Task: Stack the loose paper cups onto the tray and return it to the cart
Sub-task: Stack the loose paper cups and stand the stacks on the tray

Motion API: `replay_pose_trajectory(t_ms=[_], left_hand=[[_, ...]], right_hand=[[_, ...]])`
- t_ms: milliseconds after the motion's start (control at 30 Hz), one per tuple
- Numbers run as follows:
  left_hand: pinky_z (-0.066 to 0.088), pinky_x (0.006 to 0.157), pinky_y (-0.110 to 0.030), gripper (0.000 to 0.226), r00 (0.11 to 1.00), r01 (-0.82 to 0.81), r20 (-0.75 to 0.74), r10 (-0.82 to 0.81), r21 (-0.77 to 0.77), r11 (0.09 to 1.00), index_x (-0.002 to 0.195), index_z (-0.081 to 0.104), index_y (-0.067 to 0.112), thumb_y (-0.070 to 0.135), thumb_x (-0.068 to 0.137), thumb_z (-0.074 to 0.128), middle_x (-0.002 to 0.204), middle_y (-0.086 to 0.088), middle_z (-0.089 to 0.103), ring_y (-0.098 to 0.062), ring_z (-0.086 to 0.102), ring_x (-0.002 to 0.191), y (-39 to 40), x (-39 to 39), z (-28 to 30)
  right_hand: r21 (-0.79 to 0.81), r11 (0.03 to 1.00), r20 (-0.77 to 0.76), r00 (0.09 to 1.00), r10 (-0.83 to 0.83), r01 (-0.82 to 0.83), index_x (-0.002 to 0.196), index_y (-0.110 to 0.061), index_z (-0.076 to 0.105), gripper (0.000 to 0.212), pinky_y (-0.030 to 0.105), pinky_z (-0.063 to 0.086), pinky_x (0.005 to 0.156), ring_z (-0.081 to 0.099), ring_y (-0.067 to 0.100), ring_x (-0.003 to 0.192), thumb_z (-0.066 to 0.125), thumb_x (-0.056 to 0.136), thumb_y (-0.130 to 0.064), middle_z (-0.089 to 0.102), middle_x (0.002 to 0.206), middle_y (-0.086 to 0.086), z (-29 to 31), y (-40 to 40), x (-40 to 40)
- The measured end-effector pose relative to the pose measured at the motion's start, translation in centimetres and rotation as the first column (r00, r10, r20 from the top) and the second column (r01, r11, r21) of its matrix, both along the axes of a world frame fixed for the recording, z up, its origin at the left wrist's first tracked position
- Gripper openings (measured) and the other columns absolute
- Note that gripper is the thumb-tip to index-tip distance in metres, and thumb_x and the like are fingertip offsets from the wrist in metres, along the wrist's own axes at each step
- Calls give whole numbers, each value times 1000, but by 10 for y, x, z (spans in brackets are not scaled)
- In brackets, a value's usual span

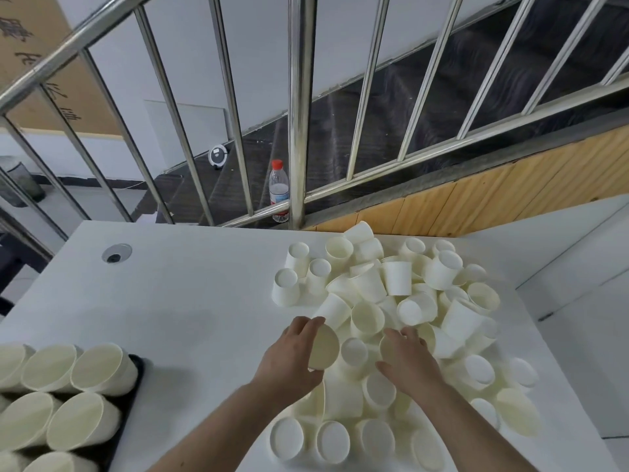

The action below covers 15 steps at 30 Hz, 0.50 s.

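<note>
While the loose paper cups lie heaped on the white tabletop, the left hand holds one paper cup in a curled grip (mouth toward the camera). Just beside it, the right hand curls over another cup in the heap. Stacked cups stand on the black tray at lower left, well apart.
</note>
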<state>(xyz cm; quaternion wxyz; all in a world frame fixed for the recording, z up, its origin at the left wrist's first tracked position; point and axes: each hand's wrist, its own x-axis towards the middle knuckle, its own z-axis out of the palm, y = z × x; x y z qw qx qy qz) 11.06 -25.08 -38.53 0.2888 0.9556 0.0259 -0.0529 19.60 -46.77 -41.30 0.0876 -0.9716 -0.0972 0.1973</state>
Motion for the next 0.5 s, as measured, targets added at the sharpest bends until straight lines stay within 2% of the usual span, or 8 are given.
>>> replay_pose_trajectory(t_ms=[133,267,500], left_hand=[[50,82,-29,76,1000,-5,-2,5,3,1000,144,25,30,28,79,63,133,10,35,-13,47,114,2,1,-2],[50,82,-29,76,1000,11,7,-11,-13,1000,144,25,30,28,79,63,134,9,35,-14,47,115,-1,4,-3],[49,83,-27,76,996,82,48,-80,-50,995,144,24,29,28,79,64,134,9,35,-13,46,117,-9,12,-2]], right_hand=[[10,1000,26,1000,-9,8,136,-22,40,53,32,48,93,42,26,123,62,89,-31,37,135,6,-2,3,1],[-3,1000,84,996,-23,24,135,-25,41,52,31,48,84,41,22,123,60,88,-33,37,135,1,8,1,1],[39,996,180,980,-81,75,140,-29,39,59,33,50,87,34,20,129,59,85,-35,30,144,-4,39,-1,-11]])
